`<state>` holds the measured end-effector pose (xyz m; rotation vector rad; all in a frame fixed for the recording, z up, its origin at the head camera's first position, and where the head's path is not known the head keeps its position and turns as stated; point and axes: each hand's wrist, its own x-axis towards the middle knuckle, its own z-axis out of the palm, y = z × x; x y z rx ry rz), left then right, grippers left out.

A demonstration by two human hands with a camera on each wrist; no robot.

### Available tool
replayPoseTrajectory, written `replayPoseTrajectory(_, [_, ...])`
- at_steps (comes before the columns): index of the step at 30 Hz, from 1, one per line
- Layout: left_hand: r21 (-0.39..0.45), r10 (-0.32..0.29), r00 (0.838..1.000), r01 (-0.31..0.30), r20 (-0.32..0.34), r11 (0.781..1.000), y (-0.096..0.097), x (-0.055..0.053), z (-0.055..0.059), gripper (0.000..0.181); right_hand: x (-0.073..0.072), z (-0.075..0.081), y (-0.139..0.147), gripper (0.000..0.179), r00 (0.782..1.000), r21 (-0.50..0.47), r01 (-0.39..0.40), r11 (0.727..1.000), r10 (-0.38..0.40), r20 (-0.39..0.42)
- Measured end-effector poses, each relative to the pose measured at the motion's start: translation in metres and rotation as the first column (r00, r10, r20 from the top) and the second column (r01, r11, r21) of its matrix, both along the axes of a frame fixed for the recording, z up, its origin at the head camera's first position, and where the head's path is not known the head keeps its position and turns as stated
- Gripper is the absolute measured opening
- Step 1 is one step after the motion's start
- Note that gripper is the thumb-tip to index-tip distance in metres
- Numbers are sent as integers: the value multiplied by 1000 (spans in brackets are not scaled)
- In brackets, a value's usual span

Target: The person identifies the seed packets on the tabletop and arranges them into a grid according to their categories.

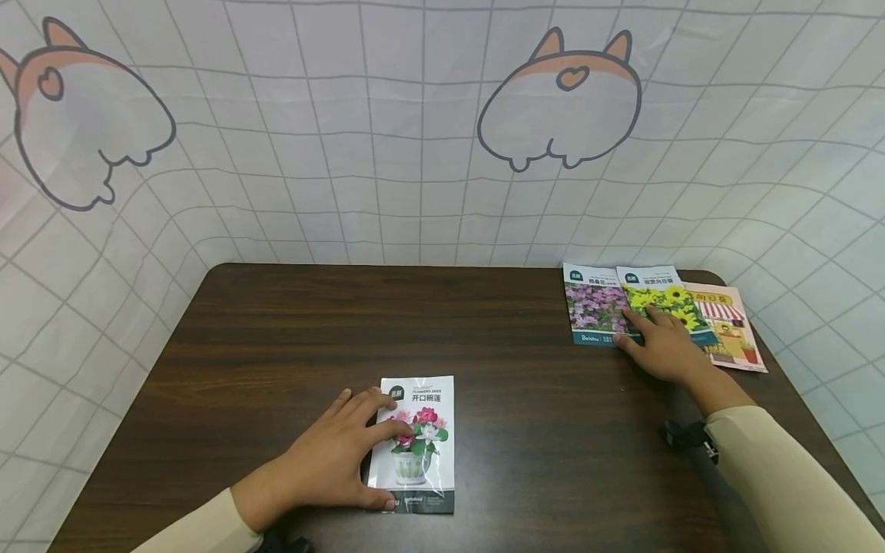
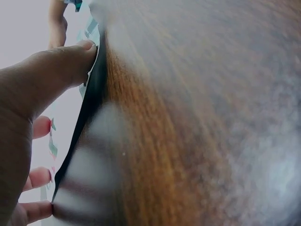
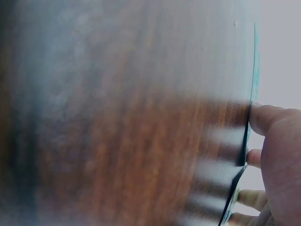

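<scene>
A white seed packet (image 1: 425,395) with a picture of a potted pink flower lies upright on the table, front and centre. My left hand (image 1: 328,453) rests on its left side with fingers spread, thumb near the bottom edge. In the left wrist view the thumb (image 2: 70,63) touches the packet near its edge. At the back right, my right hand (image 1: 660,342) lies with extended fingers across the yellow-flower seed packet (image 1: 643,296) and the lower right of the purple-flower seed packet (image 1: 594,307). A pink seed packet (image 1: 736,330) with a striped awning sits partly under the yellow-flower one.
The dark wooden table (image 1: 297,330) carries all the packets. A white grid-patterned curtain (image 1: 394,153) with cartoon animal drawings stands behind the table and along both sides. The pink packet lies close to the table's right edge.
</scene>
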<state>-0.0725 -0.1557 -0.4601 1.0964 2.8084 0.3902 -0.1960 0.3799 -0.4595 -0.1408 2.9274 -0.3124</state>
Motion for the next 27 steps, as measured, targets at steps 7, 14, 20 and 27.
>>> replayPoseTrajectory(7, [2,15,1000,-15,8,1000,0,1,-2,81,1,0,0,81,1000,-10,4,1000,-4,-11])
replayPoseTrajectory(14, [8,12,1000,-12,10,1000,0,1,-2,81,-2,-2,1,81,999,-18,-2,1000,1,-48])
replayPoseTrajectory(20, [25,-4,1000,4,-8,1000,-1,1,-2,80,-1,1,-1,76,994,-14,-23,1000,22,-112])
replayPoseTrajectory(27, [57,-11,1000,10,8,998,-2,2,-3,83,-6,6,-7,71,988,-53,-58,997,49,-149])
